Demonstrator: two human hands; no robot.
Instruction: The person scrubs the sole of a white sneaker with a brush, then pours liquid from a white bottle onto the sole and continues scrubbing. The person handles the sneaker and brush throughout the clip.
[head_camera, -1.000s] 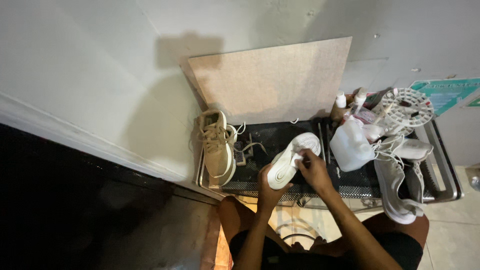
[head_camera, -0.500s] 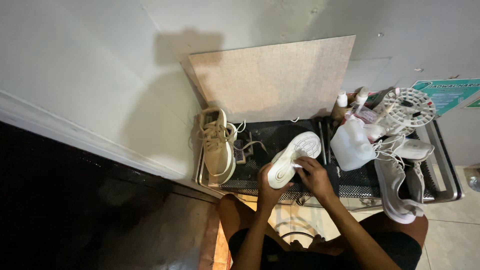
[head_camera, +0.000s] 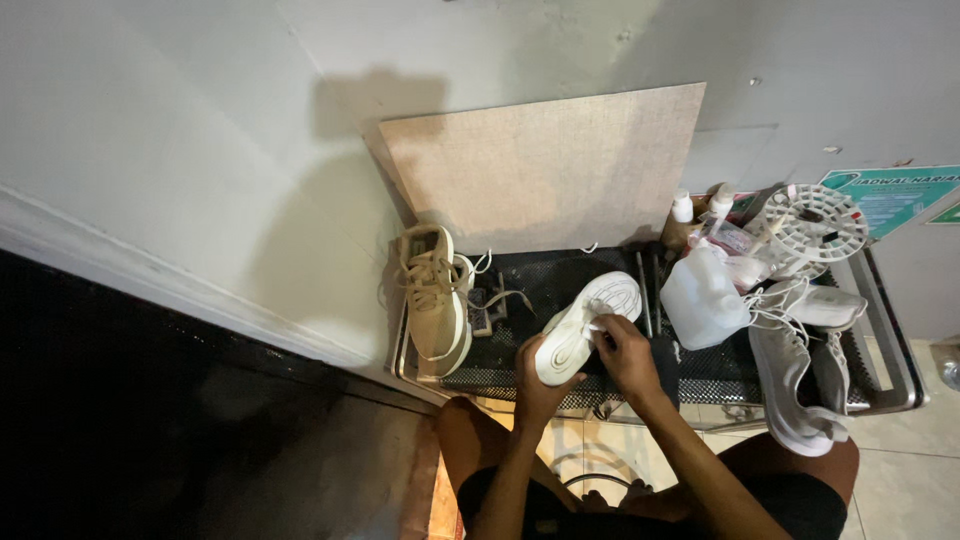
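down low, left hand gripping a white shoe by the heel end, sole turned up, held over a black mesh tray. right hand closed on a small white cloth, pressed to the sole near the middle. beige shoe lying at the tray's left edge, laces trailing. white jug just right of the held shoe; grey-white pair of shoes further right. tan board leaning against the wall behind.
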